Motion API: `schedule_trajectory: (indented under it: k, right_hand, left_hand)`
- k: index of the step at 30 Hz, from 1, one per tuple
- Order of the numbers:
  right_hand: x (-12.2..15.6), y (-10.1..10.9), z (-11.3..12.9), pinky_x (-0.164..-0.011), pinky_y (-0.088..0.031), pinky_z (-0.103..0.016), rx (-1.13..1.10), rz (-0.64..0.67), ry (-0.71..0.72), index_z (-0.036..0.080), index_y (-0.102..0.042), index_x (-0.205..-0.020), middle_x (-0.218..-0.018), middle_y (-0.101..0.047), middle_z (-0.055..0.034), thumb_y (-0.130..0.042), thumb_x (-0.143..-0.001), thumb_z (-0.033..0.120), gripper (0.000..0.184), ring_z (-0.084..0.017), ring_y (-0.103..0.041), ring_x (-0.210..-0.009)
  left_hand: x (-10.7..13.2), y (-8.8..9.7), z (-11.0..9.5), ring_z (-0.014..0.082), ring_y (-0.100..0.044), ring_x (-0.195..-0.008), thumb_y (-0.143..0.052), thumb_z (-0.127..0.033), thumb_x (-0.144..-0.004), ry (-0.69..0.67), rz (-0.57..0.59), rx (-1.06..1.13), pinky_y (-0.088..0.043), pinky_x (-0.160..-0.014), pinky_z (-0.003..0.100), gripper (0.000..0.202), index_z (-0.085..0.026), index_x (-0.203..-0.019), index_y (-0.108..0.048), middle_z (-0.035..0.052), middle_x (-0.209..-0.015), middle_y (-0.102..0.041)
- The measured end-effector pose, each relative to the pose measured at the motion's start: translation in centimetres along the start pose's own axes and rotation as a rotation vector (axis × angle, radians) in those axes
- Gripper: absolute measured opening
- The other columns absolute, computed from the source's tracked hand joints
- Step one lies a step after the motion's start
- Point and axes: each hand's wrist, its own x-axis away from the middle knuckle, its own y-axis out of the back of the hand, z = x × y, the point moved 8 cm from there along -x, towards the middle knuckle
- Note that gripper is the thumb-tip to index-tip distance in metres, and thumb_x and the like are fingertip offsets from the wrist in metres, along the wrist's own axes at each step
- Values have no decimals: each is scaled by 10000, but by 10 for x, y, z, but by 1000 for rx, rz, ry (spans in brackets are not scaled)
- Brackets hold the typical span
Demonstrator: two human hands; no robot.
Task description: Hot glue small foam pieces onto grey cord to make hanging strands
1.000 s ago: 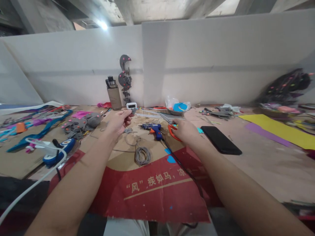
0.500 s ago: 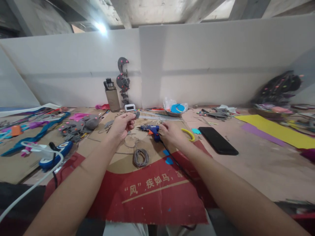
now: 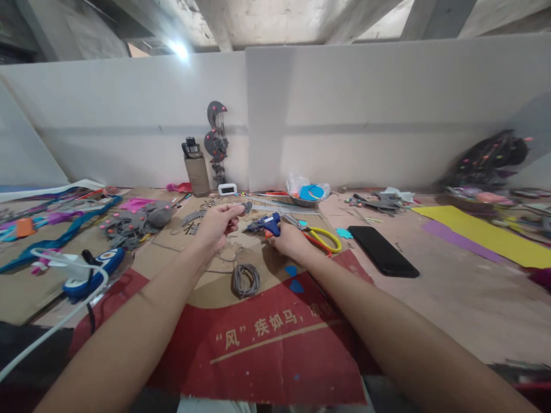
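Note:
My left hand [image 3: 217,223] is closed in a pinch on a small grey piece [image 3: 246,206], held just above the cardboard sheet [image 3: 181,252]. My right hand [image 3: 289,240] is closed around the handle of a blue hot glue gun [image 3: 266,223], whose nozzle points left toward the grey piece. Scissors with yellow and orange handles [image 3: 321,238] lie on the table right beside my right hand. A coil of grey cord [image 3: 245,279] lies on the cardboard below both hands.
A black phone [image 3: 382,250] lies to the right. A water bottle [image 3: 196,166], a small white clock [image 3: 227,189] and a bowl of blue pieces [image 3: 309,192] stand along the back wall. Grey felt pieces [image 3: 138,221] and a blue tape dispenser [image 3: 92,269] are at left; yellow sheet [image 3: 486,232] at right.
My right hand put the scissors down on the table, moved left and took hold of the glue gun, lifting it toward the grey piece. My left hand kept its pinch.

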Motion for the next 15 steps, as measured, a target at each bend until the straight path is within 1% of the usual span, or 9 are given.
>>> schedule_trajectory:
  k: [2,4,7,10,13,15]
  right_hand:
    - [1,1,1,-646,-438,-277,49,16,32,136,-603,-1025,-938,-696,-141,-538,-811,324,293,-239,-662,-837]
    - [5,3,4,-673,-439,-285,116,2,75,115,-600,-1036,-949,-688,-160,-535,-824,323,304,-246,-658,-854]
    - [11,10,7,-709,-440,-291,203,-47,117,100,-587,-1053,-1009,-653,-186,-535,-841,409,378,-244,-641,-893]
    - [13,19,3,-714,-433,-284,184,-100,122,142,-607,-992,-1009,-642,-152,-484,-869,459,361,-212,-624,-872]
    - [13,37,-4,-706,-421,-273,111,-187,117,171,-626,-935,-978,-650,-111,-421,-904,371,288,-182,-610,-835]
    - [15,51,-7,-713,-417,-282,148,-236,110,156,-639,-926,-974,-653,-124,-407,-904,312,280,-191,-608,-847]
  left_hand:
    - [0,0,0,14,-389,-444,-793,-253,-574,-4,-1,-4,-280,-397,154,246,-104,-657,-615,8,-630,-575]
    - [1,-2,1,20,-406,-449,-795,-258,-574,1,3,-2,-299,-404,154,257,-109,-668,-608,4,-627,-570]
    - [2,-3,3,33,-438,-456,-783,-251,-581,13,5,-1,-328,-411,154,256,-119,-684,-589,-4,-610,-562]
    - [2,-3,3,41,-442,-443,-745,-221,-604,15,-8,-17,-334,-405,152,215,-128,-666,-560,-20,-550,-527]
    - [1,-2,5,46,-437,-436,-709,-198,-620,21,-2,-16,-339,-406,153,186,-140,-643,-534,-27,-512,-504]
    - [0,-1,6,49,-449,-448,-713,-204,-621,30,7,-9,-349,-412,153,187,-141,-648,-540,-21,-527,-519]
